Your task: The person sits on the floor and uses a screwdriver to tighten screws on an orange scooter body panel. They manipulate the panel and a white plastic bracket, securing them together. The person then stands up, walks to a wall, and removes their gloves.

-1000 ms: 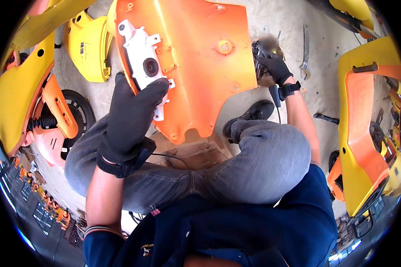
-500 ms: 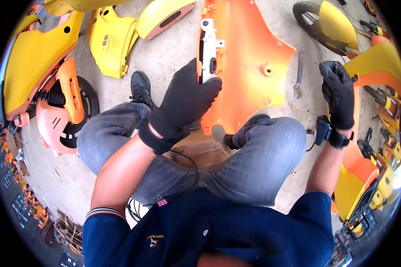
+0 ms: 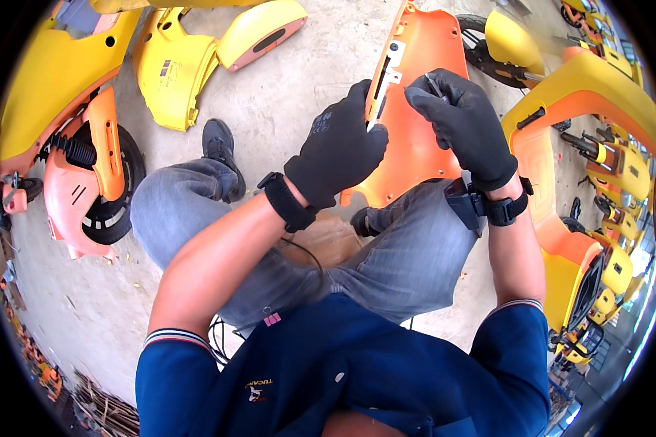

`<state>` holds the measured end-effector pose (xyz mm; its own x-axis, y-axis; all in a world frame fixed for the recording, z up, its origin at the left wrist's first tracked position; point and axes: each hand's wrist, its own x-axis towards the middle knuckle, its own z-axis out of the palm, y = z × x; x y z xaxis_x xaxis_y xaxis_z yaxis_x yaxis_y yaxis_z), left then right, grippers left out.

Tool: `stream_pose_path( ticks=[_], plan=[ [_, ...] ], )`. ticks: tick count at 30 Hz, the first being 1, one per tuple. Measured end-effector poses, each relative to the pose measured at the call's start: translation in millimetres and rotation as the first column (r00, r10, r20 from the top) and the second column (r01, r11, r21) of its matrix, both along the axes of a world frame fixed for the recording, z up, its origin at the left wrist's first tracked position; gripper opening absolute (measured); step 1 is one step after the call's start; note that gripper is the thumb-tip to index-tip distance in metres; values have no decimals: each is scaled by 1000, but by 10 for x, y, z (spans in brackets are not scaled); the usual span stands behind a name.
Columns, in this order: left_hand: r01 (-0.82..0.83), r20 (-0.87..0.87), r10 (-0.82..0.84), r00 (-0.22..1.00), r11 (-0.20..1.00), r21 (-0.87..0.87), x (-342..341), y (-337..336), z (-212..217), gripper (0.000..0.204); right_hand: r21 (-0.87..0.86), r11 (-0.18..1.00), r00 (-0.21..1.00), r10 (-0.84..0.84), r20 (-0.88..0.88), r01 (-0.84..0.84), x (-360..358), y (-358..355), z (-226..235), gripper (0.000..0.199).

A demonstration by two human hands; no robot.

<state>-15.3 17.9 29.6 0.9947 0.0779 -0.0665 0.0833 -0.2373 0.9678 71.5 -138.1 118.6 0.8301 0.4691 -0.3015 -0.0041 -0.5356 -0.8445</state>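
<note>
And the orange panel [image 3: 419, 149] has turned more edge-on beyond our knees; our right hand [image 3: 468, 120] has swung in from the right, bringing both hands to it. Our left hand [image 3: 340, 146] grips its left edge, covering the white fitting's [image 3: 393, 57] near end. Right fingertips pinch a slim piece [image 3: 436, 86] (too small to name).

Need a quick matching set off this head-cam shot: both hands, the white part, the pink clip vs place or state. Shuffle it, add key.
1. left hand
2. right hand
3. white part
4. pink clip

A. at the edge of the dark blue shirt
B. pinching a small thin item
C. lying lengthwise along the panel's left side
D. gripping the orange panel

Pairs: 1-D, 2-B, 3-C, 4-A
</note>
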Motion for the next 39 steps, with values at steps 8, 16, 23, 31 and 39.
stream_pose_path(
  ticks=[8, 16, 23, 31, 39],
  plan=[
    [-18, 37, 18, 999, 1000, 3, -39, -51, 56, 44, 49, 998, 996, -42, 75, 39, -17, -1, -117, 17],
    [11, -5, -11, 1000, 999, 51, -49, -80, 103, 56, 32, 997, 993, -71, 91, 68, 5, -19, -180, 18],
    [16, 18, -18, 1000, 994, 107, -71, -89, 117, 60, 53, 995, 995, -86, 41, 84, 9, -46, -190, 19],
    [-36, 110, 17, 994, 986, 166, -71, -135, 49, 54, 32, 995, 993, -95, 74, 93, 8, -59, -185, 20],
    [-21, 94, 5, 996, 984, 177, -90, -128, 62, 55, 113, 989, 933, -129, 336, 96, -74, 5, -223, 14]
  ],
)
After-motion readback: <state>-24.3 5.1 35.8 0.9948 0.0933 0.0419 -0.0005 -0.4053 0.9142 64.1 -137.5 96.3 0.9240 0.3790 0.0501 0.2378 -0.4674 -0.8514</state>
